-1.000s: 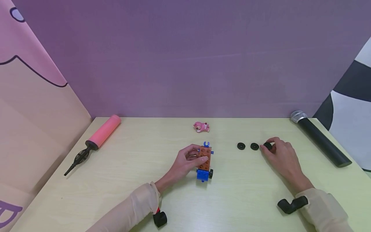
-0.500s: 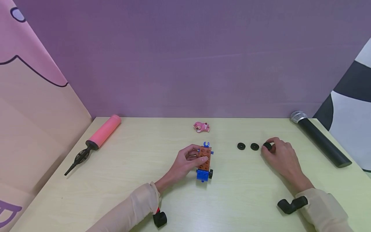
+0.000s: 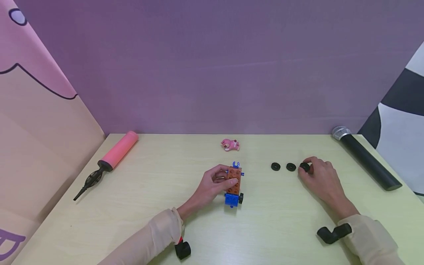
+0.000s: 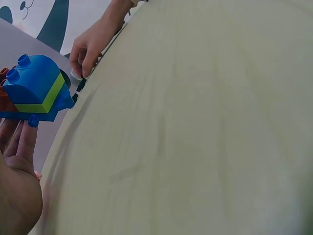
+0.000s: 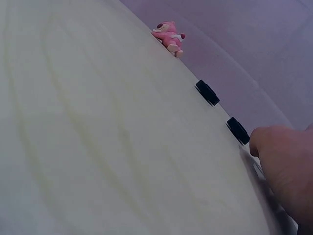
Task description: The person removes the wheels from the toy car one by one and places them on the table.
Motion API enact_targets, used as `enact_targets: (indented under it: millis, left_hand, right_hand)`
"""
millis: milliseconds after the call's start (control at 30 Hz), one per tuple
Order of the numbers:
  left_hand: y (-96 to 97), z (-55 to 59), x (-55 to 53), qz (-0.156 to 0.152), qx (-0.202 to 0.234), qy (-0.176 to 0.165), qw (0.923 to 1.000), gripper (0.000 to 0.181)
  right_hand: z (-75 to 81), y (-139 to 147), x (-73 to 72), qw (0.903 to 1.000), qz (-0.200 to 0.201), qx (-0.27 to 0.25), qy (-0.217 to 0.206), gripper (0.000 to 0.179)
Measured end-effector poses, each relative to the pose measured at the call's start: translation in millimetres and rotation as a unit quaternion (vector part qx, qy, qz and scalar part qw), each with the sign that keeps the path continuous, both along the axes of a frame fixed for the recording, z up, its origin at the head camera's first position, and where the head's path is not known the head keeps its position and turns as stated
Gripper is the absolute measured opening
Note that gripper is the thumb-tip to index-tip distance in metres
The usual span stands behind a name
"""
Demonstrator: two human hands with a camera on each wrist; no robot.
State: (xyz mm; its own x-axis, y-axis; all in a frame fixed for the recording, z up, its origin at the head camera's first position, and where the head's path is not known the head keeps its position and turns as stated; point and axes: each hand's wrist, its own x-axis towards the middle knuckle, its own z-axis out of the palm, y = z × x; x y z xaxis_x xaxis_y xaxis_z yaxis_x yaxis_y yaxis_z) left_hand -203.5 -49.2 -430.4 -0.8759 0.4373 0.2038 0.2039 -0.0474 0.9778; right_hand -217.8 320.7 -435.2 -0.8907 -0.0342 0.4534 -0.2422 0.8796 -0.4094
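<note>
Left hand holds orange-and-blue toy car, blue end at 6 o'clock, one black wheel on it near 5. Right hand pinches second wheel; two loose wheels flat on table at its 9 o'clock, near, apart. Pink bear at car's 12. Microphone at right hand's 2, well off. Pink pump between car's 9 and 10, nozzle toward 7:30. Purple wall across 12.
</note>
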Motion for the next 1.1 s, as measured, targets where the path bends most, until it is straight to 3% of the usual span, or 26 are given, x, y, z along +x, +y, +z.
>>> enact_targets:
  millis: [267, 1100]
  left_hand:
    - [1.3, 3.9, 2.0, 0.009, -0.009, -0.009, 0.9999, 0.034]
    - [1.5, 1.8, 0.5, -0.002, -0.001, -0.004, 1.0000, 0.040]
  right_hand:
    - [-0.6, -0.1, -0.4, 0.9999, -0.001, 0.009, -0.010, 0.031]
    - [1.3, -1.6, 0.7, 0.9997, 0.004, 0.022, -0.010, 0.034]
